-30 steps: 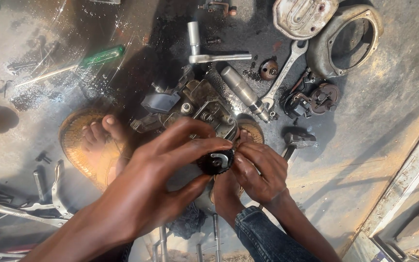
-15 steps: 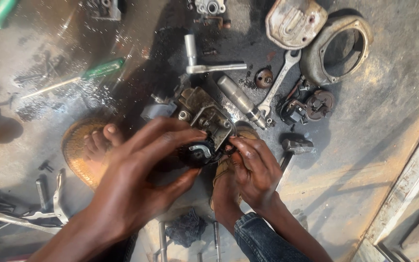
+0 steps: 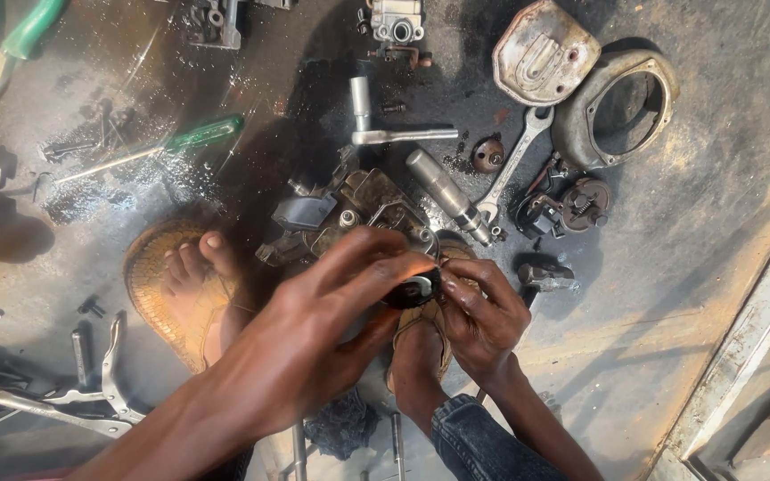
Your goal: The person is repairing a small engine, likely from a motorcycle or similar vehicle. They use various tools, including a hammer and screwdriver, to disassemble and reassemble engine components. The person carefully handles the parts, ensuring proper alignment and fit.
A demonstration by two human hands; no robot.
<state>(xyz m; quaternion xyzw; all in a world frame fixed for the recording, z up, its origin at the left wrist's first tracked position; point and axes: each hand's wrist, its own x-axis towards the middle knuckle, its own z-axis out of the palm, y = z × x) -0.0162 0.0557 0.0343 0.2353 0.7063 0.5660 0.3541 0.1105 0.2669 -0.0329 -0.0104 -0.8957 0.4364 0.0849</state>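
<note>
My fingers (image 3: pixel 376 267) are covering most of the small black part (image 3: pixel 413 289), hiding its shape. The frame's top edge is cutting off the pliers (image 3: pixel 11 40) and carburettor (image 3: pixel 396 20).

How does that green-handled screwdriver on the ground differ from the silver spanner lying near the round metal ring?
The screwdriver has a translucent green handle and a thin round shaft; the spanner is bare flat metal throughout. The screwdriver lies at a shallow slant on the oily dark patch to the left, while the spanner slants steeply on the right, beside the ring housing. Both lie untouched, away from the hands.
</note>
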